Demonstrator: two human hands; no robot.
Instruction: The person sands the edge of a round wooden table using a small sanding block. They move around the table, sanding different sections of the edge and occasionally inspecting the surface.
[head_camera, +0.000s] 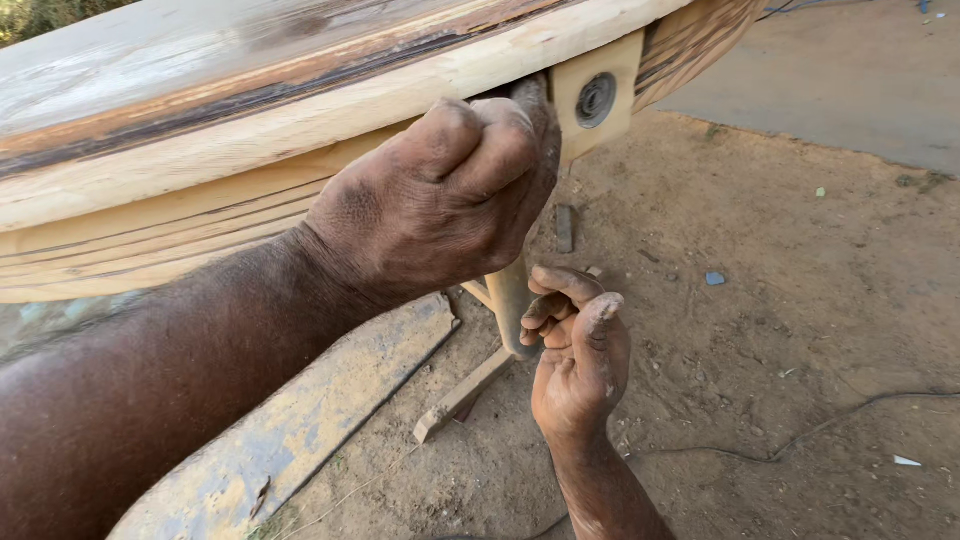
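— Right, where is the curved metal clamp (510, 300) held?
— Top is gripped in the fisted left hand (450, 195) under the wooden tabletop edge (300, 125); bottom is hooked by right hand (578, 350) fingers.
— Hidden?
— Clamp's upper part is covered by the fist.

Left hand (440, 200) under rim of round pale wooden table (250, 130), beside square wooden block (597, 98); right hand (578, 355) below; flat grey plank (300, 420) on dirt ground (800, 330).

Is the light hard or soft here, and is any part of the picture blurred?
Head view: hard sunlight on the bare dirt ground and the pale curved wooden tabletop; the left hand is sharp, the near forearm slightly soft; the right hand lies partly shaded.
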